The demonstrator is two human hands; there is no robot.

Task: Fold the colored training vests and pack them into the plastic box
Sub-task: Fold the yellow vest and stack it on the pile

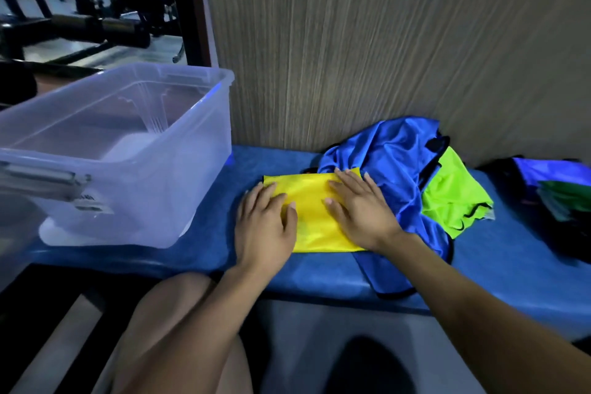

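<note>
Folded yellow fabric vest (315, 211) at frame centre on the blue padded bench (319, 272), left hand (263, 227) and right hand (361, 211) both flat on it, fingers straight, gripping nothing. Clear plastic box (128, 150) stands left of it; crumpled blue vest (393, 169) and lime-green vest (454, 195) lie right.

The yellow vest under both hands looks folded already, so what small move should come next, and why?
Probably lift the yellow vest and move it left into the box. It lies as a neat flat rectangle under the left hand and right hand, the box looks empty, and the blue vest and green vest still lie crumpled.
</note>
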